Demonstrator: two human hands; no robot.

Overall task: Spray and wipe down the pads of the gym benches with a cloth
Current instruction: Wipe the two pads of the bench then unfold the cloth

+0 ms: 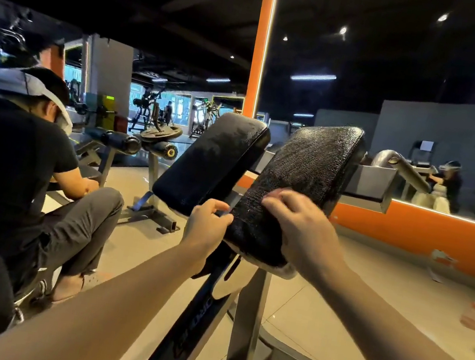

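Two wet pads (301,184), tiled floor (370,280)

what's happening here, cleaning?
Looks like it. A person works on the right pad of a two-pad gym bench. The right hand lies on its face; whether a cloth is under it is unclear. The left hand pinches the pad's left edge. The pad looks wet and glossy. The left pad is untouched. A spray bottle stands on the floor at right.
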